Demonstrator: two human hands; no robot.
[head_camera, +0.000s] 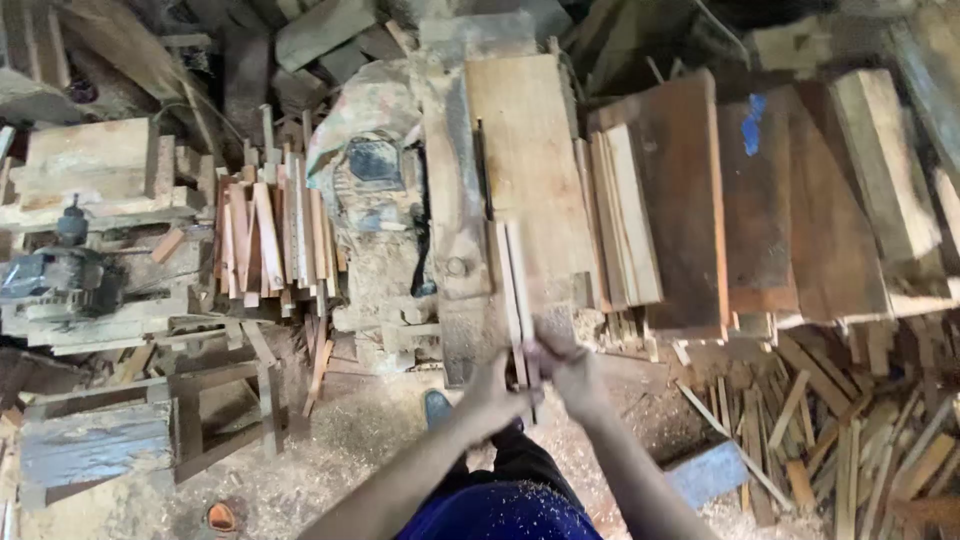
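Head view: nearest the camera, both arms reach forward over a sawdust-covered floor (330, 450), and the left hand (497, 392) and right hand (570, 372) close together around the near ends of two thin wooden strips (514, 290). Both hands grip these strips, fingers wrapped tight; the motion blur hides exactly how the fingers lie. The strips run away from the person onto the saw counter (455, 230), beside a dark slot that appears to be the blade line (483, 170).

The risk I judge greatest: the hands sit close to the counter edge, and a strip that catches or kicks could pull fingers toward the slot. Two strips held as one may also slip apart and skew.

Farther out, the offcut pile (860, 440) and stacked slats (270, 240) crowd the footing, so a stumble seems possible.
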